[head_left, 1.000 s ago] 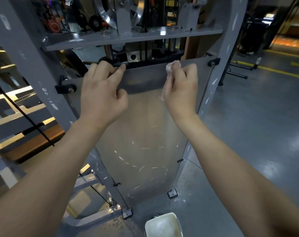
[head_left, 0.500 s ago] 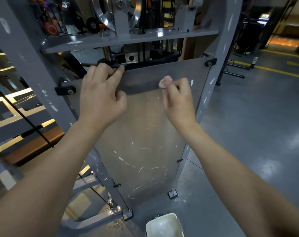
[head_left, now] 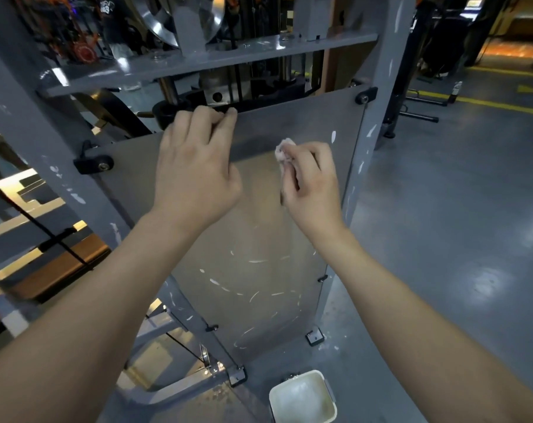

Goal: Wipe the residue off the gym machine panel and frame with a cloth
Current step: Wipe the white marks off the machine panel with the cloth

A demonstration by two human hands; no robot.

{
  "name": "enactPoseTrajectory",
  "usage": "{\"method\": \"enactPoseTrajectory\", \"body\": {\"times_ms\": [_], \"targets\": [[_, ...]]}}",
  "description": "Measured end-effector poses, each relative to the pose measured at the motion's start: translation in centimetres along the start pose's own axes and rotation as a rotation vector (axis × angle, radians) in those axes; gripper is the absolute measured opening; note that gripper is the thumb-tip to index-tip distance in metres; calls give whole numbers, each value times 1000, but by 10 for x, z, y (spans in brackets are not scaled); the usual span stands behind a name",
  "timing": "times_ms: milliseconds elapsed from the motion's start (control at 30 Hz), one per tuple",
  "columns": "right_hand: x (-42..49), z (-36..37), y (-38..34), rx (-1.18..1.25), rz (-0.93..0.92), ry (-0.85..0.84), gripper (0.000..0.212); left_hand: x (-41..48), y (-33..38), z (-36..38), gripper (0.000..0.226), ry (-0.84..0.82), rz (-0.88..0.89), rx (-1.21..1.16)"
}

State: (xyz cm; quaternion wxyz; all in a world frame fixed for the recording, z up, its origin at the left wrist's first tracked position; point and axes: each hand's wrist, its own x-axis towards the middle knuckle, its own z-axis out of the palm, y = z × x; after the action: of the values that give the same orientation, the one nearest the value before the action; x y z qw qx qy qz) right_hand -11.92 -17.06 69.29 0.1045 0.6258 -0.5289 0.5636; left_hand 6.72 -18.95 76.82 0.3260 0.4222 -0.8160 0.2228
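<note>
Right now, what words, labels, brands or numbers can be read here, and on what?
Nothing is legible.
Red disc, top left: markings too blurred.
Lit screen, top right: too small.
Bottle on the floor: label too small.
Yellow floor mark: a painted shape, no words.

The left hand [head_left: 195, 175] rests on the panel's [head_left: 253, 239] top edge; right of it, the right hand [head_left: 312, 184] holds the cloth [head_left: 285, 152] against the panel. A tub [head_left: 302, 398] stands on the floor [head_left: 442, 209] before the panel.
</note>
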Motion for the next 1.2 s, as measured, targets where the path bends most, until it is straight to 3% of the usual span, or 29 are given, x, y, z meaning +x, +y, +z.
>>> {"method": "enactPoseTrajectory", "body": {"times_ms": [67, 233, 400, 567, 700, 833, 867, 1033, 1167, 1200], "targets": [[0, 17, -1, -10, 14, -5, 21, -4, -4, 1, 71, -2, 30, 38], [-41, 35, 9, -108, -130, -354, 27, -1, -3, 4, 71, 37, -2, 20], [-13, 28, 9, -95, 13, 2, 17, 0, -3, 7, 67, 48, -18, 15], [-19, 24, 14, -128, -165, -170, 14, 0, -3, 9, 66, 56, -31, 26], [3, 15, 12, -10, 38, 87, 14, -1, -4, 12, 62, 65, -39, 49], [-28, 22, 10, -99, -169, -273, 15, -1, -8, 17, 58, 70, -17, 103], [-25, 18, 14, -114, -193, -289, 14, -1, -9, 19, 59, 70, -10, 113], [6, 16, 11, -22, 8, 23, 27, -1, -9, 22, 64, 66, -31, 156], [-35, 22, 15, -92, -151, -369, 16, -1, -8, 23, 63, 83, -33, 155], [-31, 17, 18, -106, -158, -387, 17, -1, -8, 23, 63, 87, -35, 154]]}}
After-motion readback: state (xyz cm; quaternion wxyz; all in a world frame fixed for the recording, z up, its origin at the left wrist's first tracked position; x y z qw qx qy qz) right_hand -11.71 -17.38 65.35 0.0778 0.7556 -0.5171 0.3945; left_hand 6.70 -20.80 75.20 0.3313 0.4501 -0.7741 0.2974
